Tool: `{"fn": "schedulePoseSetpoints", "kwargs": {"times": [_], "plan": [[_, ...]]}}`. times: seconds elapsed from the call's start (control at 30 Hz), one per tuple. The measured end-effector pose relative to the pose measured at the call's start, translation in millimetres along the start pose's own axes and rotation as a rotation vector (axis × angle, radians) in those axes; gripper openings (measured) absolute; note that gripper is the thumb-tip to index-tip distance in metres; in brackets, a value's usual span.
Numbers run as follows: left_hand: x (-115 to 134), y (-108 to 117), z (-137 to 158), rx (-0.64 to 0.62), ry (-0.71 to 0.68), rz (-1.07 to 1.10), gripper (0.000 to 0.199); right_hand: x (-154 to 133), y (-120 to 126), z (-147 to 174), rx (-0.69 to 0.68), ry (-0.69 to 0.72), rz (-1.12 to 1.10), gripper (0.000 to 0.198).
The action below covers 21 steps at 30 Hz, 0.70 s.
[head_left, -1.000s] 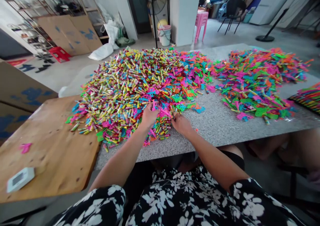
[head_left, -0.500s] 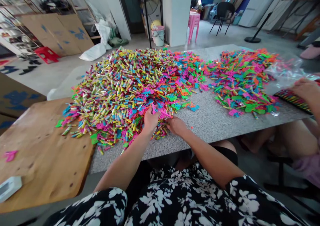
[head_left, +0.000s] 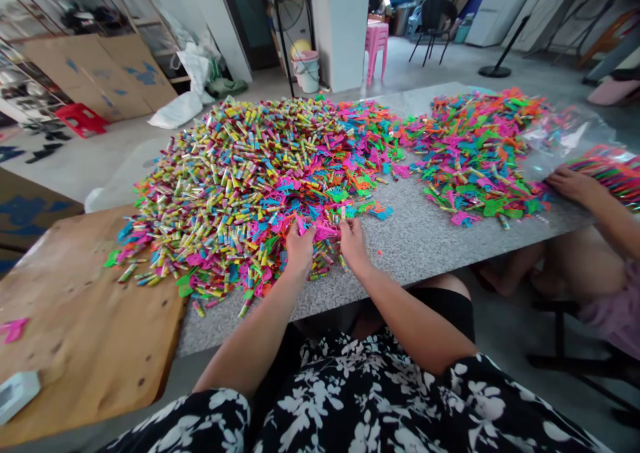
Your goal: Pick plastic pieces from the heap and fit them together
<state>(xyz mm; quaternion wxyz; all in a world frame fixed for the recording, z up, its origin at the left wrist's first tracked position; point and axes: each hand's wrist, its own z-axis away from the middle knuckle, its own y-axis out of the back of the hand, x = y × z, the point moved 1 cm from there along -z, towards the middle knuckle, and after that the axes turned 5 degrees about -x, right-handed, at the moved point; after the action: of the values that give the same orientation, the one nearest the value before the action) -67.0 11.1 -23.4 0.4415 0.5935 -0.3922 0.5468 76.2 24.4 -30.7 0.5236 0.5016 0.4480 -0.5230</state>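
My left hand (head_left: pixel 300 249) is closed on a bright pink plastic toy piece (head_left: pixel 325 231), its exact shape hard to make out. Just to the right, my right hand (head_left: pixel 354 247) has its fingers pinched together, with a small printed tube (head_left: pixel 343 211) showing at the fingertips. Both hands hover over the near edge of a big heap of small shiny-wrapped tubes (head_left: pixel 235 166). Pink, blue, green and orange plastic pieces (head_left: pixel 360 139) mix into the heap's right side and lie around my hands.
A second pile of coloured plastic pieces (head_left: pixel 485 159) lies on the speckled grey table (head_left: pixel 415 249). A co-worker's hand (head_left: pixel 575 185) rests beside it, near a clear plastic bag (head_left: pixel 565 136). At left, a wooden board (head_left: pixel 100 326) carries a white device (head_left: pixel 17 396) and a pink piece (head_left: pixel 14 329).
My right hand has come up from the pile, a small tube now at its fingertips. My left hand still holds the pink piece. The co-worker's hand has moved left toward the second pile.
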Motion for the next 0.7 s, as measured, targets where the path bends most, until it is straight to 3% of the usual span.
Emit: {"fn": "schedulePoseSetpoints", "kwargs": {"times": [0.1,0.2,0.33,0.47,0.57,0.7], "plan": [[2,-8,11,-0.032,0.053,0.127,0.041,-7,-1,-2,0.091,0.189,0.172,0.022],[11,-2,14,-0.146,0.177,0.286,0.052,-12,12,-14,0.049,0.255,0.333,0.024],[26,16,11,-0.291,0.324,0.258,0.060,-21,29,-34,-0.234,0.308,0.417,0.018],[29,17,11,-0.485,0.377,0.148,0.055,-33,29,-40,-0.499,0.348,0.442,0.014],[23,12,15,-0.580,0.377,0.109,0.047,-37,22,-37,-0.512,0.360,0.422,0.012],[15,6,22,-0.601,0.359,0.124,0.044,-32,14,-32,-0.447,0.334,0.280,0.009]]}}
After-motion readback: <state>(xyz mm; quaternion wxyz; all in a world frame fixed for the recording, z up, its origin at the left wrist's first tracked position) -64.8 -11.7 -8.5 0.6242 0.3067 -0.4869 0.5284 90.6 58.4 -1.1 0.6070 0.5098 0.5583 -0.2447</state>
